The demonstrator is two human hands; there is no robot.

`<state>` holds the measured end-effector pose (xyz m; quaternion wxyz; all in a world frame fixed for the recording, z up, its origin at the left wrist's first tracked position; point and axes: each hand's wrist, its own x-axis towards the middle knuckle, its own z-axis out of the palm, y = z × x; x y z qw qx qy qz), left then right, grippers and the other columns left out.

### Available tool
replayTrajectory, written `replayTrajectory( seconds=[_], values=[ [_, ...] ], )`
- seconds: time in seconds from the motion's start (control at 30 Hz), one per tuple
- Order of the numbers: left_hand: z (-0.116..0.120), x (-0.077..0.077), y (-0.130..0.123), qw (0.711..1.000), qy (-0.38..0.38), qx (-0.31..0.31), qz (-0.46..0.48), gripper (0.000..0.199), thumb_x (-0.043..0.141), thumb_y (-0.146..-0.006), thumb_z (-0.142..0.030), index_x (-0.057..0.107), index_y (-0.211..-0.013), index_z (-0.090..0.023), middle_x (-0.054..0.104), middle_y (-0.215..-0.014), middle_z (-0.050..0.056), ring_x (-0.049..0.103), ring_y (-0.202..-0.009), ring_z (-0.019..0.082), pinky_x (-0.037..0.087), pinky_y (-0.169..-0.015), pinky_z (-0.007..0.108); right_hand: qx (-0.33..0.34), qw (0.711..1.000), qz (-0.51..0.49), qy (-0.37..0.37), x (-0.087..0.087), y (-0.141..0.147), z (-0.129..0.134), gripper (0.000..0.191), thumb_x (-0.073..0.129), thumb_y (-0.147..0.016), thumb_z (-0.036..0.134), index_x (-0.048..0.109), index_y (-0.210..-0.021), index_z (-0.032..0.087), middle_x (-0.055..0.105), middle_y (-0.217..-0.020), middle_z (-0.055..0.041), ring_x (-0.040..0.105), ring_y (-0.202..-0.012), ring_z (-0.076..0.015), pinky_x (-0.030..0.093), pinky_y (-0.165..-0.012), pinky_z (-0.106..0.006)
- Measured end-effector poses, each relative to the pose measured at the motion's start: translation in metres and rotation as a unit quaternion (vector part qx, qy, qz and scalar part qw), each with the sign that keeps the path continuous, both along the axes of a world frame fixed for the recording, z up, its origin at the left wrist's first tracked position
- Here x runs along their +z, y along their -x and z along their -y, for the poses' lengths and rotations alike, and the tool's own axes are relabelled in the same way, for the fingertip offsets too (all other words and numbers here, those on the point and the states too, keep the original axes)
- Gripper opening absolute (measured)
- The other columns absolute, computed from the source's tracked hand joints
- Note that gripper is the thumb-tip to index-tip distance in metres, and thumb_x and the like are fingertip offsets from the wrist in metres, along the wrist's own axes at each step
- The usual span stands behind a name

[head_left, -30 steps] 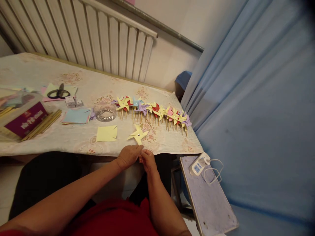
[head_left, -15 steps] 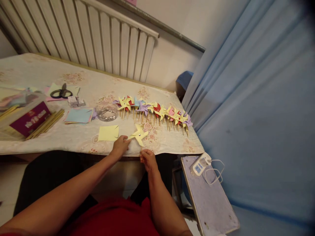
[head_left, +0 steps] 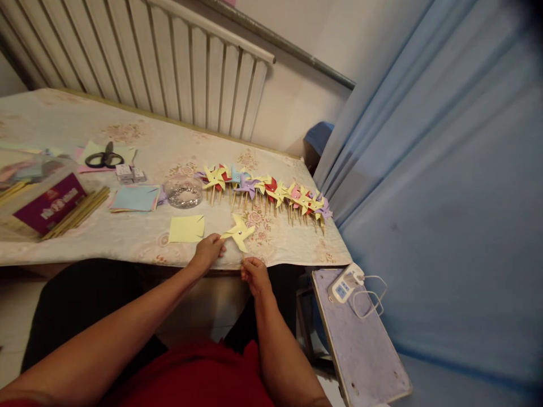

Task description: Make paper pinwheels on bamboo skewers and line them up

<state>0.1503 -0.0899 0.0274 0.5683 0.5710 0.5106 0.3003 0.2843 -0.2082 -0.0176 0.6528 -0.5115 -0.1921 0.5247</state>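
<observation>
A yellow paper pinwheel with a pin at its centre is held near the table's front edge. My right hand is closed on its stick just below the blades. My left hand pinches the tip of the pinwheel's left blade. Most of the stick is hidden by my right hand. Just left of the pinwheel lies a yellow paper sheet with cuts at its corners. Behind it stands a round clear dish of small shiny pins.
Finished pinwheels lie in a row at the right. Further left are a stack of coloured paper, small boxes, scissors and wooden sticks by a clear box. A power strip rests on a stool.
My left hand's fingers have closed a little more at the blade tip. The pinwheel and my right hand stay almost where they were.
</observation>
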Motion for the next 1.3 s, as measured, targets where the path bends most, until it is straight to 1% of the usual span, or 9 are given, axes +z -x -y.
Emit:
replayTrajectory(
  seconds=[0.1, 0.2, 0.33, 0.83, 0.9, 1.0, 1.1, 1.23, 1.3],
  values=[
    [0.014, -0.001, 0.0, 0.999, 0.03, 0.004, 0.04, 0.027, 0.062, -0.068, -0.041, 0.057, -0.08, -0.017, 0.059, -0.065, -0.003, 0.052, -0.051, 0.01, 0.039, -0.053, 0.024, -0.004, 1.0, -0.008, -0.004, 0.001, 0.002, 0.001, 0.03, 0.083, -0.062, 0.038, 0.061, -0.07, 0.018, 0.06, -0.054, 0.004, 0.047, -0.043, -0.0063, 0.036, -0.042, -0.018],
    [0.032, -0.005, -0.003, 0.994, 0.078, -0.044, 0.066, 0.033, 0.065, -0.061, -0.043, 0.058, -0.08, -0.017, 0.055, -0.06, -0.004, 0.051, -0.052, 0.011, 0.039, -0.054, 0.025, -0.006, 1.0, -0.016, -0.007, 0.001, 0.006, 0.002, 0.031, 0.083, -0.063, 0.038, 0.061, -0.071, 0.018, 0.061, -0.056, 0.0033, 0.049, -0.043, -0.0066, 0.037, -0.043, -0.018],
    [0.049, -0.008, -0.012, 0.988, 0.083, -0.095, 0.088, 0.034, 0.066, -0.06, -0.045, 0.059, -0.077, -0.016, 0.053, -0.055, -0.004, 0.048, -0.051, 0.011, 0.036, -0.053, 0.025, -0.007, 1.0, -0.026, -0.015, 0.003, 0.013, 0.004, 0.03, 0.082, -0.063, 0.038, 0.062, -0.073, 0.016, 0.066, -0.06, 0.0001, 0.052, -0.045, -0.0074, 0.04, -0.044, -0.019],
    [0.057, 0.002, -0.002, 0.981, 0.069, -0.125, 0.132, 0.035, 0.065, -0.067, -0.052, 0.055, -0.072, -0.019, 0.05, -0.057, -0.005, 0.046, -0.05, 0.011, 0.034, -0.053, 0.025, 0.019, 1.0, 0.007, 0.004, 0.017, 0.027, 0.01, 0.032, 0.084, -0.065, 0.039, 0.064, -0.074, 0.016, 0.07, -0.066, -0.0023, 0.061, -0.051, -0.0098, 0.047, -0.047, -0.019],
    [0.055, 0.007, 0.003, 0.982, 0.053, -0.126, 0.129, 0.034, 0.065, -0.068, -0.05, 0.056, -0.073, -0.018, 0.05, -0.058, -0.005, 0.045, -0.052, 0.01, 0.034, -0.055, 0.025, 0.026, 0.999, 0.038, 0.027, 0.022, 0.018, 0.01, 0.033, 0.085, -0.064, 0.041, 0.066, -0.074, 0.015, 0.072, -0.068, -0.0037, 0.064, -0.055, -0.0109, 0.049, -0.049, -0.018],
    [0.054, 0.012, 0.011, 0.984, 0.042, -0.145, 0.096, 0.032, 0.065, -0.068, -0.049, 0.055, -0.071, -0.019, 0.05, -0.058, -0.005, 0.044, -0.054, 0.01, 0.033, -0.056, 0.025, -0.03, 0.996, 0.063, 0.051, 0.034, -0.003, 0.007, 0.037, 0.086, -0.064, 0.044, 0.066, -0.075, 0.015, 0.071, -0.066, -0.0025, 0.063, -0.054, -0.01, 0.047, -0.047, -0.017],
    [0.055, 0.015, 0.017, 0.983, 0.045, -0.162, 0.073, 0.033, 0.064, -0.067, -0.05, 0.053, -0.069, -0.019, 0.054, -0.059, -0.003, 0.045, -0.054, 0.011, 0.033, -0.057, 0.025, -0.061, 0.996, 0.054, 0.029, 0.051, -0.022, 0.001, 0.042, 0.083, -0.067, 0.052, 0.065, -0.08, 0.016, 0.07, -0.064, -0.0015, 0.059, -0.049, -0.009, 0.046, -0.045, -0.018],
    [0.057, 0.016, 0.02, 0.981, 0.052, -0.172, 0.072, 0.03, 0.063, -0.065, -0.047, 0.055, -0.07, -0.018, 0.059, -0.062, -0.001, 0.047, -0.056, 0.012, 0.034, -0.058, 0.025, -0.041, 0.998, 0.051, -0.002, 0.074, -0.035, -0.007, 0.054, 0.079, -0.069, 0.062, 0.064, -0.092, 0.016, 0.07, -0.065, -0.0013, 0.059, -0.048, -0.0097, 0.045, -0.044, -0.019],
    [0.058, 0.015, 0.02, 0.98, 0.056, -0.176, 0.077, 0.028, 0.063, -0.064, -0.044, 0.056, -0.071, -0.018, 0.059, -0.062, -0.002, 0.047, -0.056, 0.012, 0.033, -0.058, 0.025, -0.017, 0.997, 0.076, -0.008, 0.081, -0.036, -0.01, 0.052, 0.079, -0.068, 0.062, 0.063, -0.09, 0.017, 0.07, -0.065, -0.0016, 0.058, -0.047, -0.0095, 0.041, -0.042, -0.018]
  ],
)
